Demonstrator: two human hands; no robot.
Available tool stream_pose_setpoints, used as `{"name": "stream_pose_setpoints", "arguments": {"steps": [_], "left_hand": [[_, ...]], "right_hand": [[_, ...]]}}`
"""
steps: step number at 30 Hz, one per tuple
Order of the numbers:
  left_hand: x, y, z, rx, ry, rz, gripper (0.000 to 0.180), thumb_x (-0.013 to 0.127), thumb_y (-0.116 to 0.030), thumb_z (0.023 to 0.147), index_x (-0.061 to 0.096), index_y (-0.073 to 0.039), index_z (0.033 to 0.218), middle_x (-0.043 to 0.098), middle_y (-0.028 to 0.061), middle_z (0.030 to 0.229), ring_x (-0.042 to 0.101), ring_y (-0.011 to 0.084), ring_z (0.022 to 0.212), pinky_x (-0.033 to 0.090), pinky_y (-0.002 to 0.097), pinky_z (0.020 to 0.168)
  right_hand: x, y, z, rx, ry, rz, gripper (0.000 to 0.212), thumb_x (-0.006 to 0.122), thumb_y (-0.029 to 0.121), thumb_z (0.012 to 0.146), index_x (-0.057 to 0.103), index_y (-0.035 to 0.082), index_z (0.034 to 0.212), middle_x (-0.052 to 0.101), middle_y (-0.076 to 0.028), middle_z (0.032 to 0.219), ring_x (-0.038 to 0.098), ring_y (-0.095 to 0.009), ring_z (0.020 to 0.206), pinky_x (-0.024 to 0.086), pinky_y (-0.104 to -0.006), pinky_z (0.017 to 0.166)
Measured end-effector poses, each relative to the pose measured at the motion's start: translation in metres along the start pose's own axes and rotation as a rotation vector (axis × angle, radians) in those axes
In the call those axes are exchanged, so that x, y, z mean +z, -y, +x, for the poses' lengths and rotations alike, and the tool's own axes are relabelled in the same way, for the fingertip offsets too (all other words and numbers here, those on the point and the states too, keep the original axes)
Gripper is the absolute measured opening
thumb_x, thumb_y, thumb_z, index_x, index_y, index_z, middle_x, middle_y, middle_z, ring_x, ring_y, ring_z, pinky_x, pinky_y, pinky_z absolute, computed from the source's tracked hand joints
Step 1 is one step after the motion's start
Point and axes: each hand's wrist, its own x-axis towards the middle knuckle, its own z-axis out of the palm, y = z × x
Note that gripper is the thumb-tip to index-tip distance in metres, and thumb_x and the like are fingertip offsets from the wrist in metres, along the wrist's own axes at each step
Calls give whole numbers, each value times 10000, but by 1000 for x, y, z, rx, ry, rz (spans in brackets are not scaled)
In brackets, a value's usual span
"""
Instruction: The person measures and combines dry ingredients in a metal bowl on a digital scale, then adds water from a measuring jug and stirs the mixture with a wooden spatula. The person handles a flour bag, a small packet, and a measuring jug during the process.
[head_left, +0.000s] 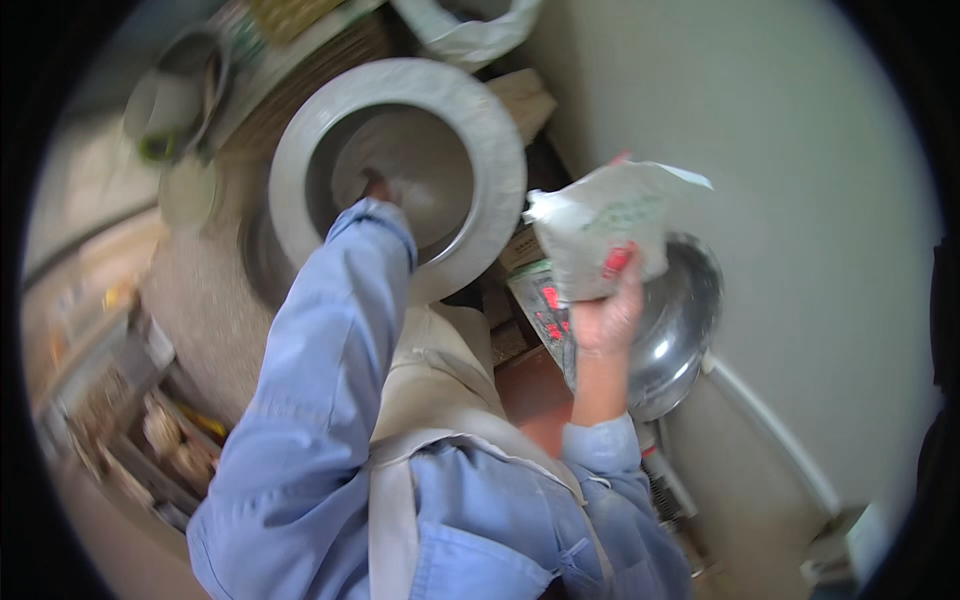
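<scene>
Wide-rimmed vessel [492,180] sits upper centre; steel bowl [680,345] is lower right of it. Pale bag [600,225] is right of vessel, gripped low by right hand [612,312]. Left hand [378,189] is inside vessel, grip can't tell.

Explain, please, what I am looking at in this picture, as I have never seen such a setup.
Certainly. There is no machine arm here: a person works with bare hands. The single picture comes from a wide camera on the person's head, looking down, so straight edges bend.

The left hand reaches into a round tub with a broad pale rim; whether it holds anything is hidden. The right hand holds a pale bag. Near that hand are a shiny metal bowl and a panel with red lights. Things farther left are blurred.
</scene>
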Motion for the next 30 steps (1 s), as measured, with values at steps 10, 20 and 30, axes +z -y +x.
{"name": "stream_pose_setpoints", "arguments": {"steps": [10, 20, 30], "left_hand": [[3, -100, -40, -208, 357, 448, 352, 465, -254, 803, 488, -60, 1095, 543, 106, 1065, 534, 281, 971, 452, 379, 808], [30, -141, -114, -178, 361, 709, 380, 506, -224, 787, 466, -81, 1137, 532, 79, 1085, 528, 255, 994, 450, 369, 812], [37, -134, -143, 373, 623, 1329, 388, 517, -73, 751, 446, -82, 1132, 528, 93, 1050, 522, 207, 958, 452, 307, 750]], "right_hand": [[8, 2, -24, 144, 431, 554, 467, 440, 492, 833, 441, 163, 1165, 573, -55, 954, 582, -197, 745, 472, -342, 518], [-72, 44, -84, -110, 503, 874, 511, 415, 532, 809, 521, 68, 996, 574, -136, 787, 571, -236, 664, 425, -318, 473], [-287, 82, -106, -437, 75, 735, 432, 419, 459, 810, 517, 41, 854, 566, -110, 705, 533, -219, 495, 393, -304, 381]]}}
